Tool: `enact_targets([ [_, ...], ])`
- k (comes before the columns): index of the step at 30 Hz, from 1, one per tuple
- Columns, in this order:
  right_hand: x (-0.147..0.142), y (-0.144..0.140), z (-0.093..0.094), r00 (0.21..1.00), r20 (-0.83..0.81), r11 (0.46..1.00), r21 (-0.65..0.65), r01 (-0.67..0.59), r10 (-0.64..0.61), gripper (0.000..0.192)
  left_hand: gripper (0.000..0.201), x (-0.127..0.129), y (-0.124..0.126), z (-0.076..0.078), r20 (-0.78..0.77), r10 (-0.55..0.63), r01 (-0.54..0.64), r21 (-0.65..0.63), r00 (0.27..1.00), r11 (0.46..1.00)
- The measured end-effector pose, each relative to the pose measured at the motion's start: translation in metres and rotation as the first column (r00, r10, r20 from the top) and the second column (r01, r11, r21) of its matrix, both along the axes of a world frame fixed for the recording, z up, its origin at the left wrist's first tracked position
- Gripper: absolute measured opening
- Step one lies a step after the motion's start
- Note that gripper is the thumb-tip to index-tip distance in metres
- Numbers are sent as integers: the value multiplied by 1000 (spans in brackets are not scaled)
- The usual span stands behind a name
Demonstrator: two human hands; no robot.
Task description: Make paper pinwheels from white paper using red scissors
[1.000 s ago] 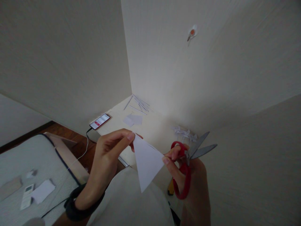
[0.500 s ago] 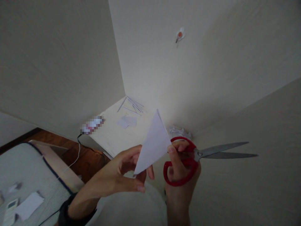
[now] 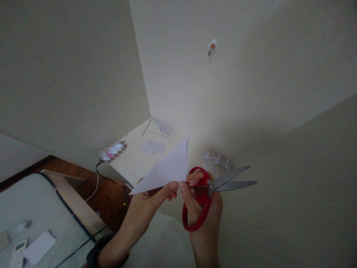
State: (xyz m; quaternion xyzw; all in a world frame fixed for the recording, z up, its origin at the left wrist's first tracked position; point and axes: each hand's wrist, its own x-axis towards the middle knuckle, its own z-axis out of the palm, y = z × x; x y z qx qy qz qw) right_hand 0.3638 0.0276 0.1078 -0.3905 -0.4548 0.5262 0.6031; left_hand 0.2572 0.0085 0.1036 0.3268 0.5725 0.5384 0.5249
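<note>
A white sheet of paper (image 3: 167, 167), folded into a triangle, is held up in front of me. My left hand (image 3: 158, 197) pinches its lower edge near the right corner, the other fingers behind the paper. Right beside that thumb, my right hand (image 3: 199, 197) grips the same corner between thumb and finger. Red-handled scissors (image 3: 228, 180) hang on the right hand, its fingers through the loops. Their blades point right, slightly apart, away from the paper.
On the white table (image 3: 122, 163) lie thin paper sticks (image 3: 161, 126) and small paper pieces (image 3: 153, 147). Folded paper shapes (image 3: 216, 160) stand by the wall. A power strip (image 3: 113, 152) sits at the table's left edge. At lower left, a mattress (image 3: 69, 216) holds a remote (image 3: 19, 249) and paper (image 3: 40, 247).
The triangle has turned, its long edge now slanting down to the left. My left hand has moved from the paper's lower tip to beside the right thumb. The scissors have shifted left.
</note>
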Motion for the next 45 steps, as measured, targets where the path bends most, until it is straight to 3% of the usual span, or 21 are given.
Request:
enact_targets([
  [5,5,3,-3,991,31,991,-18,-130,131,17,28,-2,0,1,-52,-22,24,28,998,999],
  [10,13,5,-3,978,173,990,60,-125,113,18,35,-5,-4,0,-82,-13,21,90,997,996],
  [13,14,2,-3,971,178,983,57,-173,160,39,42,-8,-6,2,-129,44,-20,183,991,983],
  [16,13,-3,-3,955,154,959,84,-269,254,52,41,-8,-8,6,-91,79,-53,263,993,963],
  [21,8,-10,4,878,216,890,68,-450,427,50,39,-6,-9,9,-41,55,-42,282,998,958],
  [25,10,-11,12,850,306,894,-11,-448,429,55,42,-6,-7,10,-62,64,-46,265,996,963],
  [32,16,-4,13,807,368,883,-94,-461,461,64,33,-8,-5,9,-166,218,-183,204,962,962],
  [38,16,-3,13,773,349,844,-126,-521,529,65,30,-8,-5,10,-174,211,-177,189,962,966],
  [45,17,-5,16,781,387,868,-137,-477,490,63,30,-7,-4,12,-221,208,-169,183,953,968],
])
